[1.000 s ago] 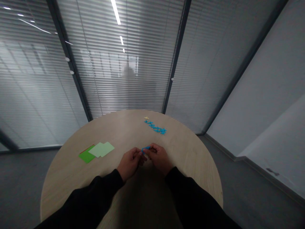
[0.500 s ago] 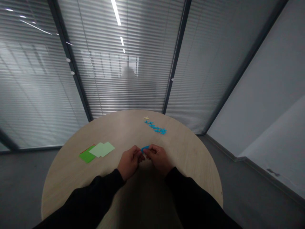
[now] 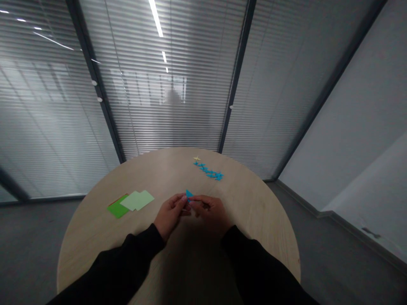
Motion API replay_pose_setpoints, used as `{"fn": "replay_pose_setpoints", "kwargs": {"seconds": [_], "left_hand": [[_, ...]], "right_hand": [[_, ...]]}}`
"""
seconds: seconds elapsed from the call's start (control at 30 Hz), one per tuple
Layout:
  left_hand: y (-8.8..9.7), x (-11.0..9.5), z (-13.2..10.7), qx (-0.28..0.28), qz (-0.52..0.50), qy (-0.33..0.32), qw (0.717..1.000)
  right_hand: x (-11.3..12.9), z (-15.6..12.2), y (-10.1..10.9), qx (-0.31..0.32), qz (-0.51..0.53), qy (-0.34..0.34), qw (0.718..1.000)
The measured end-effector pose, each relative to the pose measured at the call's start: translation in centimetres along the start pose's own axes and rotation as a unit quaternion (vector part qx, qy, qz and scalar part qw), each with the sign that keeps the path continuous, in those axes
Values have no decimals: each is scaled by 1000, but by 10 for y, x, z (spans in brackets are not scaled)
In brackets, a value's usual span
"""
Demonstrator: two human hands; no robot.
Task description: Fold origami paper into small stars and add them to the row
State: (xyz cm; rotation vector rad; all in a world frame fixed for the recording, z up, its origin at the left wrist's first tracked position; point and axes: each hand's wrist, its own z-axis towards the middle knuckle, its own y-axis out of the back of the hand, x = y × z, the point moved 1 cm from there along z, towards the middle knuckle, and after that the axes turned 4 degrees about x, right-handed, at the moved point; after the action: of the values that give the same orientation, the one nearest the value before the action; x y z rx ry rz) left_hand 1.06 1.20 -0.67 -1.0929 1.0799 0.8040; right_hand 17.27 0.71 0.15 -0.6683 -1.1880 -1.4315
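small blue paper piece point(image 3: 189, 194) held in a tight two-handed pinch

the left hand point(image 3: 170, 214) and right hand point(image 3: 211, 212) came together in a narrow pinch above the middle of the round pale wood counter point(image 3: 254, 203), with the blue piece held between their fingertips and its pointed tip standing clear above them. a grip close to the base of the piece, with the wrists low and steady, looked the surest way to keep something so small from slipping or creasing. farther along the counter lay a row of small blue paper shapes point(image 3: 208, 170) just beside a pale yellow star point(image 3: 196, 158). to the left, pale green paper sheets point(image 3: 136, 200) partly overlapped a darker green card point(image 3: 117, 207). the fingers hid most of the held piece, so its folds could not be made out, and the shapes in the row were too small and bunched to count.
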Motion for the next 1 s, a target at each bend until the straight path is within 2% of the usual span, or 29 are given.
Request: {"fn": "replay_pose_setpoints", "kwargs": {"seconds": [0.1, 0.23, 0.47, 0.63, 0.8, 1.0], "left_hand": [[0, -1, -2, 12, 20, 6, 1000], [1, -2, -2, 31, 66, -19, 997], [5, 1, -1, 18, 180, -74, 981], [4, 1, -2, 0, 216, -77, 973], [1, -6, -6, -27, 252, -96, 963], [0, -10, -8, -33, 268, -104, 957]], "right_hand": [[0, 0, 0, -14, -27, 11, 999], [-3, 1, -2, -28, -25, 7, 999], [-4, -1, -5, -23, -56, 8, 998], [-2, -1, -3, -20, -131, 24, 991], [1, -2, -4, -27, -131, 30, 990], [3, -2, -3, -14, -162, 41, 986]]}}
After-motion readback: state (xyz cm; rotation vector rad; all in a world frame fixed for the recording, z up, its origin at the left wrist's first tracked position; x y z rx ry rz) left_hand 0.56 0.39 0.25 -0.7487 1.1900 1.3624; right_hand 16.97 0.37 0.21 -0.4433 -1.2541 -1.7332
